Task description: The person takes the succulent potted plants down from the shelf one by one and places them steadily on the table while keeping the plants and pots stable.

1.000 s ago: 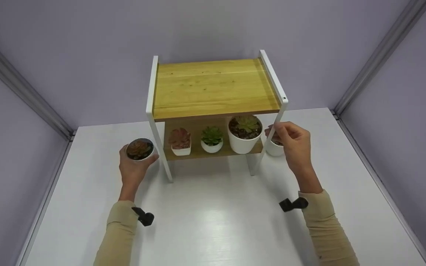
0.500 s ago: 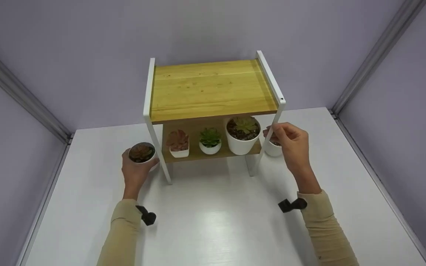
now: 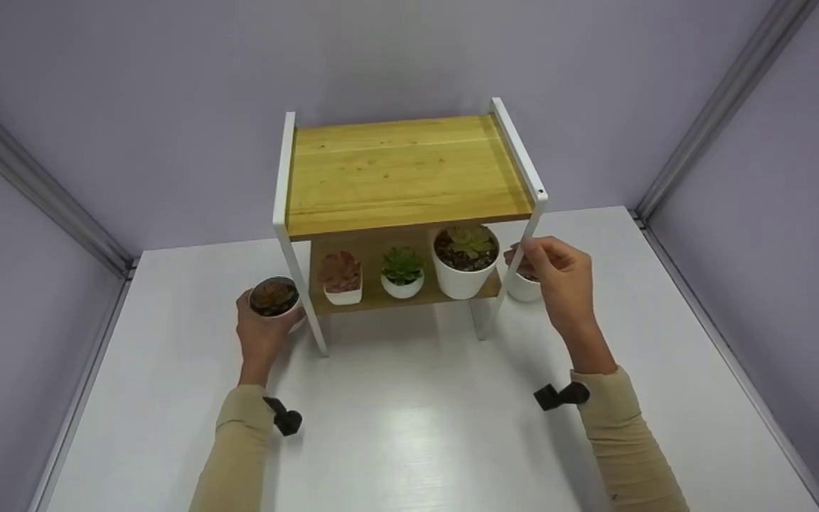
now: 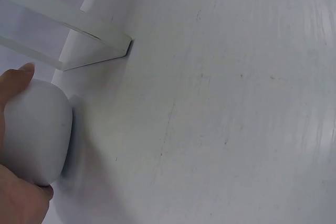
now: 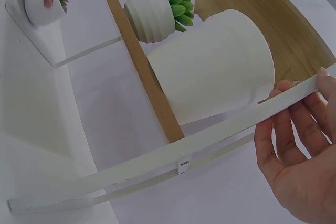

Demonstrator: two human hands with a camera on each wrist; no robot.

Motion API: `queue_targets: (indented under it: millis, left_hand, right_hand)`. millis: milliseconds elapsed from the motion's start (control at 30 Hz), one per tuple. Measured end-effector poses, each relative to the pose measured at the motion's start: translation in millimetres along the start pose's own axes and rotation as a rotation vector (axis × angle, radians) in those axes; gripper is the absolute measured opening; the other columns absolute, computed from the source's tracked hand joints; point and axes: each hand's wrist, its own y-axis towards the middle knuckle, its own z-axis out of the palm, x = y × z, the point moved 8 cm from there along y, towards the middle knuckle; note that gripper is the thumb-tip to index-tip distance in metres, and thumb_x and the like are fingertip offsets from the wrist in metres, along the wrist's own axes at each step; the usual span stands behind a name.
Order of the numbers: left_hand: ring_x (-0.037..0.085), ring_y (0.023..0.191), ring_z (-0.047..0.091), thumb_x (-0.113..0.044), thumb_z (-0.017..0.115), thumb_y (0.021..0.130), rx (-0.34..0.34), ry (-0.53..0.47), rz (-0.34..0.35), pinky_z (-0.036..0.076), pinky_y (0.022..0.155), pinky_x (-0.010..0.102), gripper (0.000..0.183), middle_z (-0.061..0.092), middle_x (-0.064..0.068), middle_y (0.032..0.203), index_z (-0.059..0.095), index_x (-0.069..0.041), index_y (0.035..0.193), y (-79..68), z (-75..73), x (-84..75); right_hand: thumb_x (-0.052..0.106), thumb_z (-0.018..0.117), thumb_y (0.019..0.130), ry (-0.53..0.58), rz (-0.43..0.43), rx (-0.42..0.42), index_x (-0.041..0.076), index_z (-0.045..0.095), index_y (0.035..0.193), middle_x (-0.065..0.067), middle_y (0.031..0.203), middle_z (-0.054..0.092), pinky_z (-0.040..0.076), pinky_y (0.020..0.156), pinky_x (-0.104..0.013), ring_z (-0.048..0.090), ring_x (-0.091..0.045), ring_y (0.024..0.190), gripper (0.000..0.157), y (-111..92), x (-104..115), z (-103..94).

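At the left of the shelf, my left hand point(image 3: 259, 338) grips a small white pot with a reddish-brown succulent point(image 3: 274, 296). In the left wrist view, thumb and fingers wrap the smooth white pot point(image 4: 39, 129), its base close over the table, near the shelf's leg. My right hand point(image 3: 567, 284) pinches the white right front upright point(image 5: 226, 127) of the two-tier wooden shelf point(image 3: 409, 171), thumb on one side and fingers on the other. On the lower board point(image 3: 374, 307) stand a red succulent point(image 3: 340, 272), a green succulent point(image 3: 402, 267) and a larger potted succulent point(image 3: 465, 263).
Behind the right upright, another white potted succulent point(image 3: 525, 286) stands on the white table point(image 3: 409, 427), partly hidden by the upright and my right hand. Pale walls point(image 3: 395, 50) enclose the table at the back and both sides.
My left hand has moved slightly right and toward me with the potted succulent, closer to the shelf's left leg. My right hand keeps its pinch on the upright.
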Motion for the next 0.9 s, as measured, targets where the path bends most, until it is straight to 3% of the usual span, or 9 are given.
queue_targets:
  millis: [533,900]
  left_hand:
    - [0.039,0.157,0.034,-0.031,0.089,0.083,0.0,-0.015,0.032,0.031,0.129,0.055,0.113,0.035,0.025,0.165,0.015,-0.003,0.164,-2.5,1.6,5.0]
    - [0.038,0.157,0.034,-0.029,0.089,0.083,0.004,-0.032,0.034,0.03,0.13,0.055,0.112,0.035,0.024,0.166,0.015,-0.004,0.164,-1.7,2.4,5.4]
  right_hand:
    - [0.018,0.065,0.105,-0.033,0.005,-0.011,-0.006,0.076,0.104,-0.002,0.091,0.081,0.065,0.083,-0.029,0.079,-0.016,0.088,0.027,-1.7,-1.9,-0.7]
    - [0.021,0.067,0.105,-0.031,0.016,-0.017,-0.011,0.073,0.106,-0.001,0.091,0.081,0.065,0.084,-0.029,0.079,-0.016,0.088,0.032,-1.4,-2.8,-1.8]
